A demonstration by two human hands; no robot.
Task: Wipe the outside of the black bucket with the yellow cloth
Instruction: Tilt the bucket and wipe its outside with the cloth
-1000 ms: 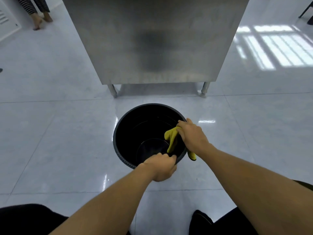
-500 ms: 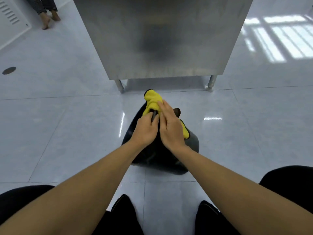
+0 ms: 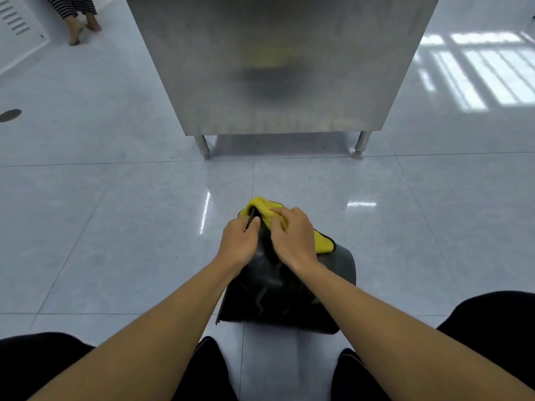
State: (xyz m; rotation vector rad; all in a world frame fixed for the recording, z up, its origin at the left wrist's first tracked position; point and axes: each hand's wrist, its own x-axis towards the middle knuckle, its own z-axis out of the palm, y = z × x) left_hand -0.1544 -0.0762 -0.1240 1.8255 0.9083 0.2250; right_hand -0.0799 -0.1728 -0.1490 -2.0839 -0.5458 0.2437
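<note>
The black bucket (image 3: 278,296) is tipped over on the floor just in front of my knees, its shiny outer wall facing up and its mouth turned away from me. The yellow cloth (image 3: 262,209) is draped over the far rim and trails down the right side of the wall. My left hand (image 3: 238,241) pinches the bucket's rim at the top. Beside it, my right hand (image 3: 292,235) presses down on the cloth against the bucket. Both forearms cover much of the bucket's near side.
A stainless steel cabinet (image 3: 278,65) on short legs stands straight ahead. Glossy pale floor tiles (image 3: 115,227) stretch left and right. Another person's bare feet (image 3: 82,27) show at the far left. My dark-trousered knees (image 3: 492,322) flank the bucket.
The bucket went from upright with its mouth up to tipped away from me. Both hands moved to the far rim, and the cloth came out from inside onto the outer wall.
</note>
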